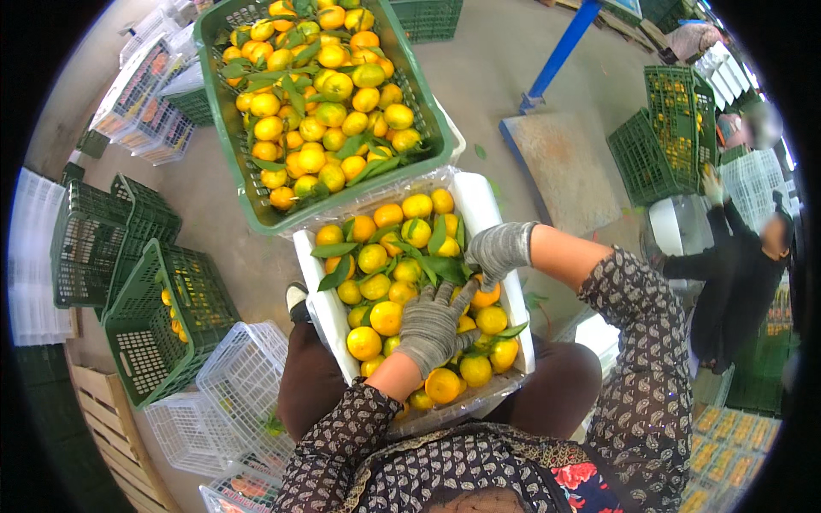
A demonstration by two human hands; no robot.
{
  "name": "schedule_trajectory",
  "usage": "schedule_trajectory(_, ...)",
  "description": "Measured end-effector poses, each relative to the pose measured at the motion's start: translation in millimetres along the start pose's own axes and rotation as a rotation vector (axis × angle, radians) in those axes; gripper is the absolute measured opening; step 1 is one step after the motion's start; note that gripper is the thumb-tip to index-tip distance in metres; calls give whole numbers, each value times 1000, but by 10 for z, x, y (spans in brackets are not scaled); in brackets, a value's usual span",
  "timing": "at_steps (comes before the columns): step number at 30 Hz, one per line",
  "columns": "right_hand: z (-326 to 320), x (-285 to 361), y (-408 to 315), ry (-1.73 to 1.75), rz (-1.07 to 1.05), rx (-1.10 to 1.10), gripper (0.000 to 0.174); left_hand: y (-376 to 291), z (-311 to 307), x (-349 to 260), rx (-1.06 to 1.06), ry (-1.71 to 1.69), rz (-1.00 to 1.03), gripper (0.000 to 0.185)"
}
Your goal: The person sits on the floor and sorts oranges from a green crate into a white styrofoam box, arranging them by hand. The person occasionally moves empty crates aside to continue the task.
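Observation:
In front of me, between my knees, stands a white foam box (478, 195) lined with clear plastic and filled with mandarins (386, 318), some with green leaves. My left hand (431, 326), in a grey knit glove, lies palm down on the fruit with its fingers spread. At the box's right wall, my right hand (501, 252), gloved likewise, reaches down with bent fingers beside a mandarin (485, 296) and some leaves (446, 268). Whether it grips that fruit is hidden. Beyond the foam box, a large green plastic crate (224, 138) holds many leafy mandarins (311, 157).
A platform scale (564, 173) with a blue post (561, 54) stands ahead to the right. Green crates (154, 327), clear plastic baskets (247, 365) and a wooden pallet (118, 436) are on the left. A person in dark clothes (725, 276) works at the right near stacked crates (673, 128).

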State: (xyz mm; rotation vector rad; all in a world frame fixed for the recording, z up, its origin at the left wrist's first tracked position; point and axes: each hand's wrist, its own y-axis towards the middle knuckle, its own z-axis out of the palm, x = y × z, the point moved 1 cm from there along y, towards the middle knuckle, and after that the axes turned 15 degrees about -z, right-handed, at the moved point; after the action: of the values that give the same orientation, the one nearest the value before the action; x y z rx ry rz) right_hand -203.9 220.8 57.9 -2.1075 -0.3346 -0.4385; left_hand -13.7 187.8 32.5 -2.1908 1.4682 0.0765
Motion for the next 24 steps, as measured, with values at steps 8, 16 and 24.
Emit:
schedule_trajectory(8, -1324, -602, -139, 189, 238, -1188, 49, -31, -77, 13, 21, -13, -8, 83)
schedule_trajectory(16, -2272, -943, 851, 304, 555, -1372, 94, 51, -47, -36, 114, 79, 24, 67)
schedule_trajectory(24, -2071, -152, 1280, -339, 323, -1070, 62, 30, -92, 8, 166, -38, -22, 71)
